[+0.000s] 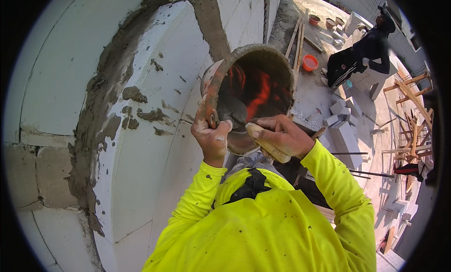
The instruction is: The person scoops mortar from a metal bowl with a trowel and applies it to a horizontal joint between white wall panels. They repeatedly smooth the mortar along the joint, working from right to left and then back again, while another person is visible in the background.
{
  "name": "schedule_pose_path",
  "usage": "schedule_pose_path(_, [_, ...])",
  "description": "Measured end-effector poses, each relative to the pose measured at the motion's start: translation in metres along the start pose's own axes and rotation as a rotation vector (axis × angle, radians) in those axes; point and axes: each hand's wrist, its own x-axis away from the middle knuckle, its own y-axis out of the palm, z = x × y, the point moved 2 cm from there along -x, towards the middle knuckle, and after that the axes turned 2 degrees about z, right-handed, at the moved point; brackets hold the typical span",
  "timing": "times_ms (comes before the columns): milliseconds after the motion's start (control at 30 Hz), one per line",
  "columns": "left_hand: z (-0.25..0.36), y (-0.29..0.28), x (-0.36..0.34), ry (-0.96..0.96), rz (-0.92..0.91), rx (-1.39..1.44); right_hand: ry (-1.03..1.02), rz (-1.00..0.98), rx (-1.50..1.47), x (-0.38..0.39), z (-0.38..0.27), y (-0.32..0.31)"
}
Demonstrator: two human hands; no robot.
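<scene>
A mortar-crusted orange bucket (217,77) is tilted in front of my chest, its mouth facing me. My left hand (213,136) grips its near left rim, thumb over the edge. My right hand (279,138) is closed at the near right rim around what looks like the handle of a trowel. The grey, mortar-coated trowel blade (233,108) reaches inside the bucket. Sunlight glows red through the bucket's wall, and grey mortar coats its inside. My right fingers partly hide the handle.
To the left stands a white block wall (155,79) with wet mortar (108,84) along a joint. Below right, a person in dark clothes (359,56) stands by pale blocks (345,131). An orange basin (310,63), timber planks (299,46) and metal rods (371,173) are also there.
</scene>
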Motion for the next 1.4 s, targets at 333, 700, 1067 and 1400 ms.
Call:
schedule_pose_path(333, [-0.054, -0.058, 0.024, -0.183, 0.394, 0.284, 0.013, 0.183, -0.089, 0.038, -0.082, 0.002])
schedule_pose_path(700, [-0.104, -0.052, 0.051, -0.401, 0.437, 0.255, -1.179, -0.283, 1.17, -0.045, -0.224, 0.162])
schedule_pose_path(1067, [-0.099, -0.078, 0.073, -0.297, 0.591, 0.192, -0.976, -0.003, 0.716, -0.081, -0.164, 0.065])
schedule_pose_path(1400, [-0.171, -0.065, 0.11, -0.695, 0.485, -0.063, -0.845, -0.145, 0.667, -0.16, -0.001, 0.038])
